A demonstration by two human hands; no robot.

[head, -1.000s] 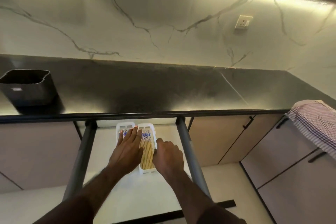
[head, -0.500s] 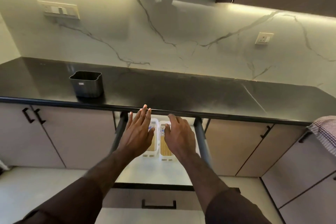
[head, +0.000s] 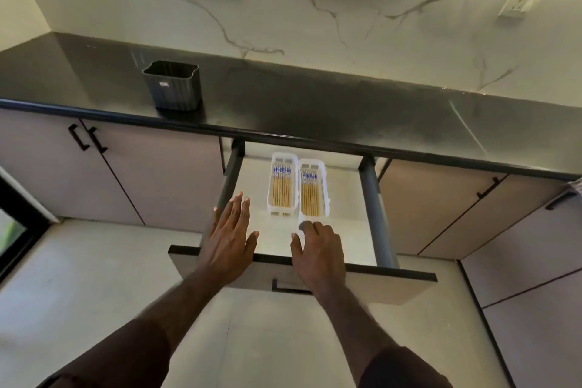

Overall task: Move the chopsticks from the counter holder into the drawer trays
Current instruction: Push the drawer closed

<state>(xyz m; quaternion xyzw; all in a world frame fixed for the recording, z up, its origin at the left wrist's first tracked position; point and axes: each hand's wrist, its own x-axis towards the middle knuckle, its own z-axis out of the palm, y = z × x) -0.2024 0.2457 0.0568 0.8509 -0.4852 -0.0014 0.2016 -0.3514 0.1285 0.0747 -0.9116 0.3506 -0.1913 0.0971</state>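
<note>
Just past the fingertips of both hands, the chopsticks (head: 281, 188) lie in two white trays (head: 296, 181) that sit side by side on the floor of the open drawer (head: 343, 214). The sticks are tan with blue and white ends, and those ends point away from the hands. The left hand (head: 231, 236) is flat with its fingers spread wide. It holds nothing and is beside the left tray, not touching it. The right hand (head: 318, 250) has loosely bent fingers. Its fingertips are at the near end of the right tray, but I cannot tell if they touch it. It holds nothing too.

Nothing lies between the hands and the trays. The drawer's front panel, with a dark handle (head: 291, 288), is under the wrists. Far up and to the left of the left hand, a dark holder (head: 173, 85) stands on the black counter (head: 315, 104). No sticks poke out of its top. It has a small label, but the words are too tiny to read. A white wall socket (head: 521, 3) is far off past the right hand.

Half a second ago both hands were over the trays. Now they have pulled back toward the drawer front, and both trays show in full.
</note>
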